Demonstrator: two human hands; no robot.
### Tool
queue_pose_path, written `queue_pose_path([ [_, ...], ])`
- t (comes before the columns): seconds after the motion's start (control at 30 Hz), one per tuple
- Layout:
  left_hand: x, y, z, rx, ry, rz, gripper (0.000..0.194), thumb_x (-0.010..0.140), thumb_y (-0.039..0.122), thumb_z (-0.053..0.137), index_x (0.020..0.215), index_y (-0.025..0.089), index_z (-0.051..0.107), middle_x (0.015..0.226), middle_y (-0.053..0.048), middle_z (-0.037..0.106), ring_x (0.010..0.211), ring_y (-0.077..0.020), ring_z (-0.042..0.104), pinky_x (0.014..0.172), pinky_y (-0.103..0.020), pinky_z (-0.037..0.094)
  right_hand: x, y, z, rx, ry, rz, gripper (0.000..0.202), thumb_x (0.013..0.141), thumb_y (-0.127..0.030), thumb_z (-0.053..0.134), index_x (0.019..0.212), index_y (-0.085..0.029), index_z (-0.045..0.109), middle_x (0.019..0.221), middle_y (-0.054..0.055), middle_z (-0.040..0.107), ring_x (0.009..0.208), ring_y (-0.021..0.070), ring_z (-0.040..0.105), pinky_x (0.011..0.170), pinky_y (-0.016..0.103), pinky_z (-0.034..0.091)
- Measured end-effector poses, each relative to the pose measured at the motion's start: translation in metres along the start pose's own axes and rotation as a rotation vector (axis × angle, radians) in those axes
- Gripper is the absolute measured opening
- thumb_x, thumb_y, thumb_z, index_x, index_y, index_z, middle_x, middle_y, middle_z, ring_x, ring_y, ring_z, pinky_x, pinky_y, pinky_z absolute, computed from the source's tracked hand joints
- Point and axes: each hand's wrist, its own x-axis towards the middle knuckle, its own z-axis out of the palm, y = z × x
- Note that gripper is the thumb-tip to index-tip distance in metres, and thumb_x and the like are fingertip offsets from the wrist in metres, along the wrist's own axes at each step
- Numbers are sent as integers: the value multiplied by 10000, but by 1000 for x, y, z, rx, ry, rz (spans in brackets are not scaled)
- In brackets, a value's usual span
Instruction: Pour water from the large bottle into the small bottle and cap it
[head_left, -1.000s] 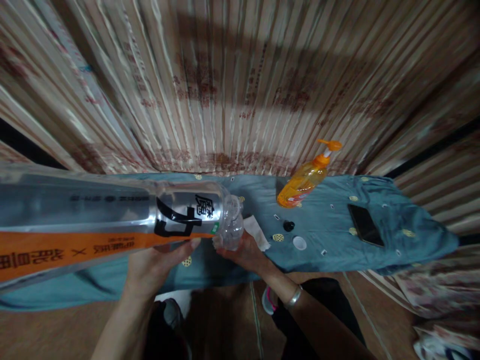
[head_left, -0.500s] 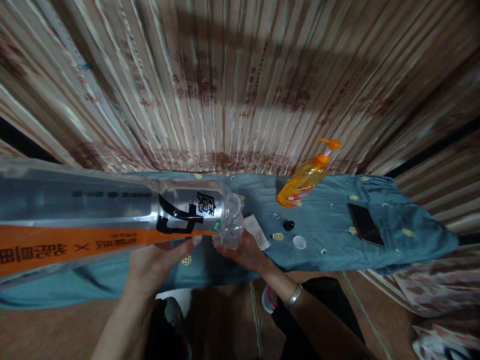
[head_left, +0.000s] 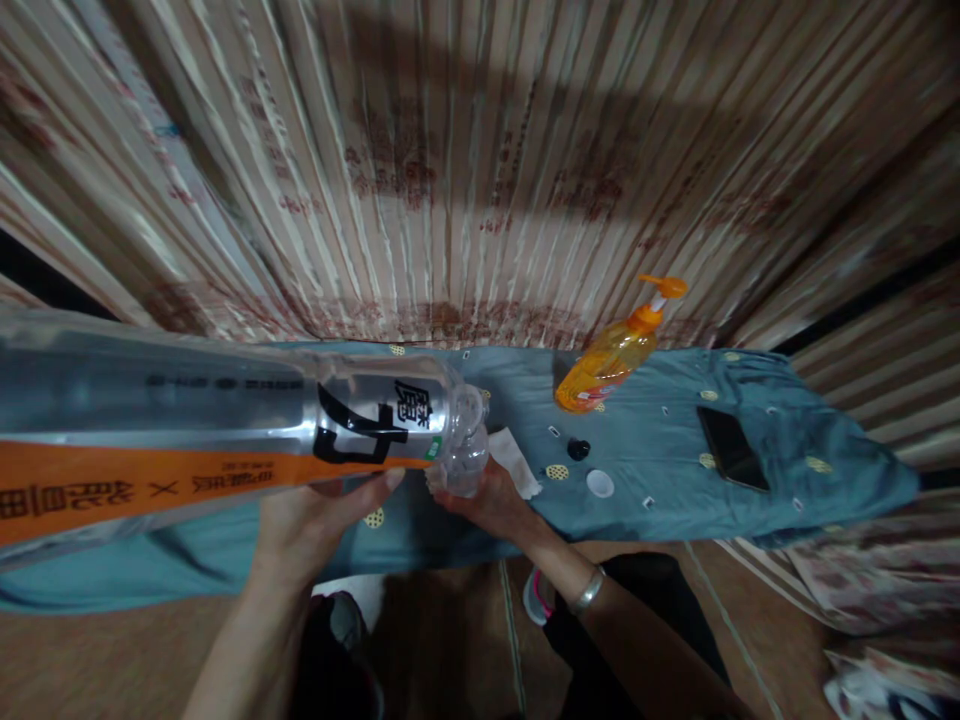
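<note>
A big plastic bottle with a silver and orange label is held sideways, close to the camera, its clear lobed base pointing right. Its far left end runs out of view. My left hand grips it from below, thumb along the lower side; its other fingers are hidden behind the bottle. At the base, my right hand is closed around the clear lobes, with its fingertips partly hidden. A white tissue-like piece lies on the cloth just behind my right hand.
A teal patterned cloth covers the narrow table. On it stand or lie an orange pump bottle, a small black cap, a white round disc and a dark phone. A pleated curtain hangs behind.
</note>
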Motion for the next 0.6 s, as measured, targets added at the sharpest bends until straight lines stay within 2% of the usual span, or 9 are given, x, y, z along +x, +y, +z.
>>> queue_pose_path([
  [0.1, -1, -2, -2, 23, -11, -24, 504, 352, 224, 987, 779, 265, 723, 729, 35, 771, 689, -237, 791, 755, -406, 739, 0, 3, 1, 13, 19, -12, 545, 789, -363, 915, 1288, -302, 703, 1310, 70, 847, 1225, 361, 825, 1075, 536, 693],
  [0.2, -2, -5, -4, 53, -35, -10, 504, 376, 249, 996, 799, 266, 722, 754, 38, 764, 682, -225, 771, 814, -432, 740, 0, 5, 2, 34, 20, -15, 610, 776, -364, 924, 1334, -307, 683, 1336, 74, 843, 1231, 362, 824, 1073, 508, 695],
  [0.3, -1, -7, -6, 36, -48, 27, 522, 386, 249, 1002, 823, 267, 716, 775, 41, 754, 636, -196, 719, 774, -424, 739, 1, 6, 2, 44, 16, -7, 679, 770, -361, 934, 1385, -311, 651, 1352, 71, 839, 1235, 366, 823, 1088, 530, 690],
  [0.4, 1, -8, -7, 56, -83, 56, 460, 426, 275, 1004, 774, 256, 703, 761, 26, 743, 616, -181, 685, 722, -396, 728, 1, 5, 2, 31, 3, 3, 689, 771, -340, 933, 1393, -293, 641, 1378, 91, 827, 1255, 374, 814, 1119, 561, 672],
  [0.5, 1, -7, -6, 83, -104, 75, 420, 464, 291, 1000, 769, 250, 715, 756, 11, 747, 643, -188, 689, 689, -364, 714, 0, 3, 1, 26, -5, -12, 670, 788, -329, 918, 1395, -277, 640, 1380, 104, 822, 1279, 376, 804, 1126, 568, 664],
  [0.6, 0, -5, -3, 66, -81, 81, 445, 440, 281, 984, 796, 264, 717, 748, 13, 734, 682, -211, 705, 695, -365, 716, 0, 0, -1, 19, -2, -7, 687, 792, -329, 913, 1420, -290, 637, 1388, 115, 817, 1297, 378, 798, 1124, 549, 663],
])
